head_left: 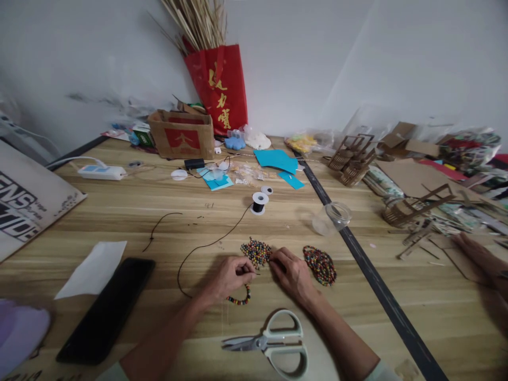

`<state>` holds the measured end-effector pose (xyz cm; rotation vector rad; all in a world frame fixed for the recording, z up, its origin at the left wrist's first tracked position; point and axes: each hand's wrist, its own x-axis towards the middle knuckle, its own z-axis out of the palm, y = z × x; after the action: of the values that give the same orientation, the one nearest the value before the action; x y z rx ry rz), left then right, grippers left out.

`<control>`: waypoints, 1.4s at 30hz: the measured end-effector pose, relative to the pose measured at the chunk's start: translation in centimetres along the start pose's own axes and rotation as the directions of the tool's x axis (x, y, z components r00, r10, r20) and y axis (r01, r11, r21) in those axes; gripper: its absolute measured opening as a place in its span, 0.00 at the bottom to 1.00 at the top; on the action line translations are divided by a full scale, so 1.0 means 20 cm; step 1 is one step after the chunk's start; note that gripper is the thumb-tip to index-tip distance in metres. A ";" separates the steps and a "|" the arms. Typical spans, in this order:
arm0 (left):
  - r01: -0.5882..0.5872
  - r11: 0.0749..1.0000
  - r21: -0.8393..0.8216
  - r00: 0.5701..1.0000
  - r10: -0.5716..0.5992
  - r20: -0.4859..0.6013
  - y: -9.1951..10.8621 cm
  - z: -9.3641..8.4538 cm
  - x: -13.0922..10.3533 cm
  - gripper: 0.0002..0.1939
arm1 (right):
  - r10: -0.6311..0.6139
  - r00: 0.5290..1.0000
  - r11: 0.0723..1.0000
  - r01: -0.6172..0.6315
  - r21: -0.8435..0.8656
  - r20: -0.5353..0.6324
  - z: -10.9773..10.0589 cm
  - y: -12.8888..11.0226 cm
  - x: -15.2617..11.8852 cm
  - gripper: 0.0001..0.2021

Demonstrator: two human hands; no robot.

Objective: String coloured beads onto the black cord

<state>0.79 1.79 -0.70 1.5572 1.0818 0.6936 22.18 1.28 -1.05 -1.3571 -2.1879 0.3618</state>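
Observation:
My left hand (234,276) pinches a thin black cord, whose short end sticks out past the fingertips to the right. Below that hand hangs a curved row of small multicoloured beads (243,301) threaded on the cord. Loose beads (255,251) lie in a pile just beyond my hands. At the pile's right edge is my right hand (292,272), its fingers bent and drawn together; whether a bead is between them is hidden. To its right lies a coiled strand of beads (322,266). The black cord (206,245) runs back to a white spool (260,202).
Scissors (283,341) with pale handles lie in front. At left are a black phone (107,312) and white paper (93,269). A clear round container (332,218) stands beyond the coiled strand. Small brown baskets (351,161) and another person's hand (478,254) are at right.

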 end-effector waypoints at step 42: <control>0.004 0.999 0.039 1.000 -0.004 0.016 0.02 -0.01 -0.01 0.04 | 0.159 0.961 0.743 -0.268 0.613 0.227 0.06 -0.08 -0.04 0.07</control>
<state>0.69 1.68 -0.32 1.5911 1.0920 0.6595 20.57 -0.05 -1.37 -1.1961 -1.7510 1.2260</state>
